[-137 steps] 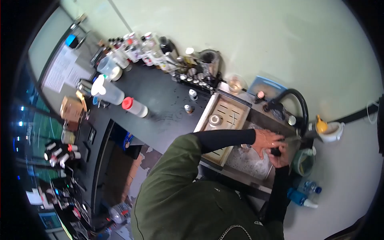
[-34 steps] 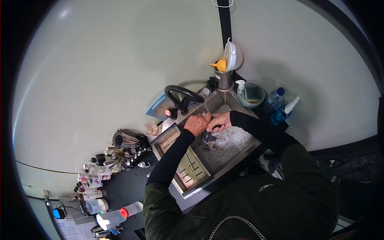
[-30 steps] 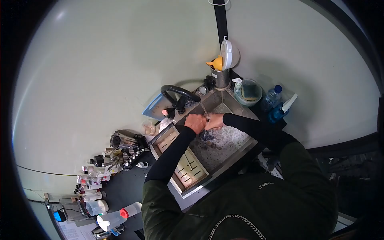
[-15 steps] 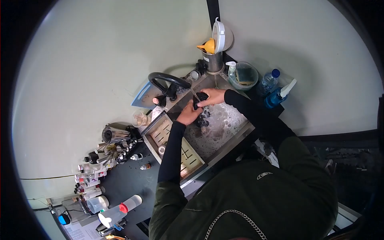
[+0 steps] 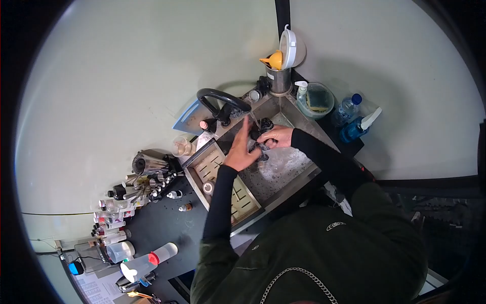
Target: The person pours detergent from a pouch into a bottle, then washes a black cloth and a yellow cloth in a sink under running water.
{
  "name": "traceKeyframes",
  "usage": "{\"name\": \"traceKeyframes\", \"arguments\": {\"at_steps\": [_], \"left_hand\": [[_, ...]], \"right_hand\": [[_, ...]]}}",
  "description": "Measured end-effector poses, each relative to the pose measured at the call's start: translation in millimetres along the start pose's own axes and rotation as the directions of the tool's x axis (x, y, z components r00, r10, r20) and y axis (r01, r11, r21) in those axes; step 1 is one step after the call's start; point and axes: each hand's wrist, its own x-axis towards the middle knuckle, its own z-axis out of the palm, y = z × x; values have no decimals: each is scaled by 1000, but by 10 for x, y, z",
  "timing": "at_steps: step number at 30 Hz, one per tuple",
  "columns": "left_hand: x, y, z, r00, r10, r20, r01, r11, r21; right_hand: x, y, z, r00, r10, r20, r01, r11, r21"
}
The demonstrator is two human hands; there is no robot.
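Observation:
Water runs from the black faucet (image 5: 223,96) into the metal sink (image 5: 293,180), which holds foamy water. Under the stream is a dark wet object (image 5: 265,124), too small to make out clearly. My right hand (image 5: 276,137) has its fingers wrapped round the lower part of it. Just left of the object, my left hand (image 5: 241,152) has its fingers stretched out and its thumb apart, holding nothing. More dark material lies below the hands, partly hidden by them.
Left of the sink stands a slotted drain tray (image 5: 243,200) with a small jar. Behind are a steel canister (image 5: 279,81) with a yellow funnel (image 5: 273,60), a sponge tub (image 5: 316,101) and a blue spray bottle (image 5: 353,129). Several bottles (image 5: 114,205) line the counter's left side.
My left hand has come off the dark object and its fingers have spread. My right hand has closed lower on the object. The whole view has shifted slightly.

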Motion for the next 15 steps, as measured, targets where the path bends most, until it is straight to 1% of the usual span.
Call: {"name": "traceKeyframes", "arguments": {"at_steps": [1, 2, 3, 4, 5, 6, 7, 8, 9, 10, 11, 12, 13, 14, 15], "left_hand": [[31, 195, -47, 985, 156, 68, -170, 889, 426], [64, 291, -76, 946, 261, 195, -314, 580, 751], [113, 284, -80, 947, 258, 191, -310, 580, 753], [186, 250, -74, 942, 192, 275, -333, 453, 827], [261, 206, -71, 931, 113, 346, -364, 317, 876], [323, 46, -105, 878, 322, 355, -434, 217, 875], [392, -38, -112, 876, 325, 357, -436, 214, 874], [438, -124, -103, 908, 260, 330, -391, 235, 890], [460, -190, -93, 933, 191, 304, -346, 252, 904], [482, -252, -84, 919, 258, 299, -358, 223, 907], [508, -311, -55, 916, 261, 303, -362, 220, 906], [519, -313, 12, 965, 53, 256, -261, 260, 930], [521, -316, 86, 966, -160, 201, -152, 277, 949], [506, -323, 154, 965, -161, 205, -156, 274, 949], [466, -384, 218, 964, -189, 188, -113, 351, 930]], "right_hand": [[-60, -89, 106, 1000, 1, 4, -1, 1000, -2], [-89, -171, 183, 999, 43, 29, -39, 992, -122], [-78, -228, 223, 995, 86, 49, -72, 968, -240], [5, -259, 223, 976, 196, 96, -161, 943, -291], [50, -243, 224, 976, 196, 96, -160, 943, -292], [57, -255, 292, 983, 183, -5, -171, 905, -391], [44, -291, 352, 982, 157, -106, -189, 854, -484], [5, -315, 398, 990, 66, -123, -123, 826, -550], [41, -278, 366, 990, 63, -124, -122, 827, -548], [85, -250, 338, 971, 8, -237, -170, 718, -675], [124, -231, 305, 939, -67, -337, -235, 590, -773], [84, -212, 385, 919, -199, -339, -259, 343, -903], [102, -129, 319, 918, -203, -342, -259, 348, -901], [139, -34, 228, 909, -365, -200, -163, 129, -978], [167, 45, 168, 875, -484, -21, -84, -109, -990]]}}
